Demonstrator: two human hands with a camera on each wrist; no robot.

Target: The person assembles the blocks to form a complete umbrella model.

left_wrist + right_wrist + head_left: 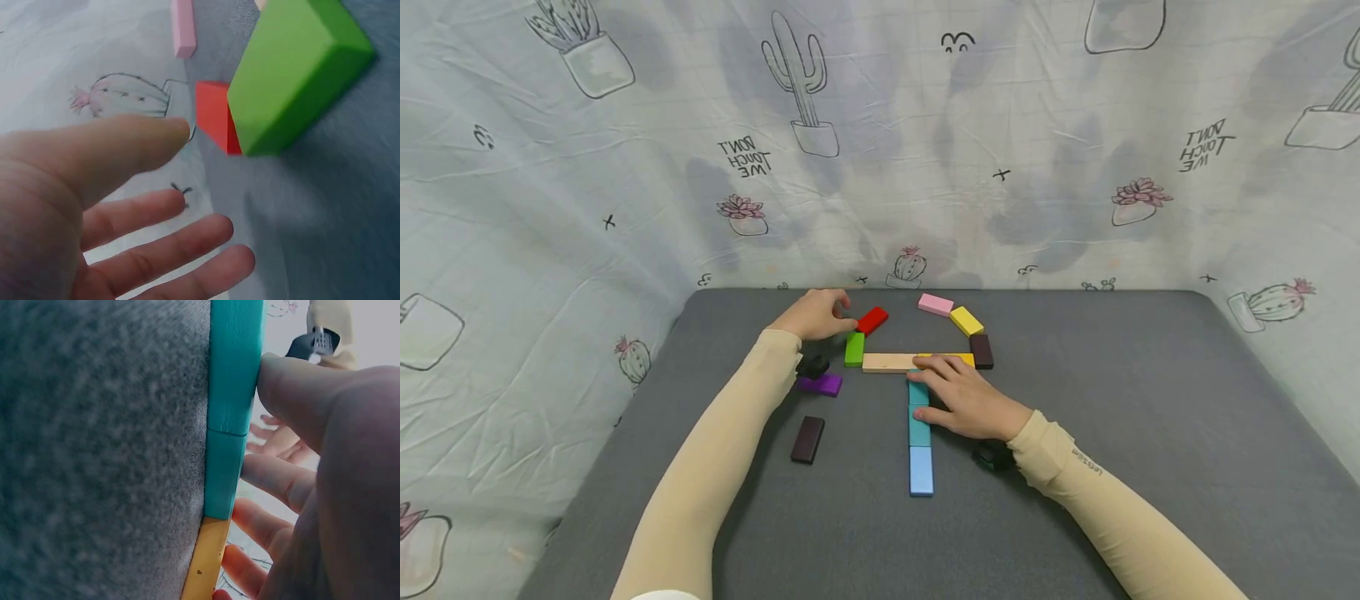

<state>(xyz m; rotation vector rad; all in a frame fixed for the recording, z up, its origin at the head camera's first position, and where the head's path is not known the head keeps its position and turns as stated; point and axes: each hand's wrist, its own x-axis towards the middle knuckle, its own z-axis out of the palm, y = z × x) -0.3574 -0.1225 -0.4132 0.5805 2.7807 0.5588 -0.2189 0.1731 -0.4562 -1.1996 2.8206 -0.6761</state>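
Note:
My left hand [815, 316] hovers at the far left of a set of coloured wooden blocks, its fingers loose and nothing in them. Its thumb reaches close to the red block [872, 320]; the green block [854, 349] stands just nearer. In the left wrist view, thumb and fingers are spread apart beside the green block [294, 81]. My right hand [967, 400] rests over a column of two teal blocks [919, 428], with its thumb on their side. Its fingertips lie on the upper teal block [222, 475] and the orange-yellow block [203, 562].
A plain wood block [886, 363] continues the row leftward. Pink [936, 304], yellow [966, 321] and dark brown [981, 352] blocks curve along the far right. A light blue block [921, 472] ends the column. Purple [827, 385] and dark brown [807, 440] blocks lie apart at left.

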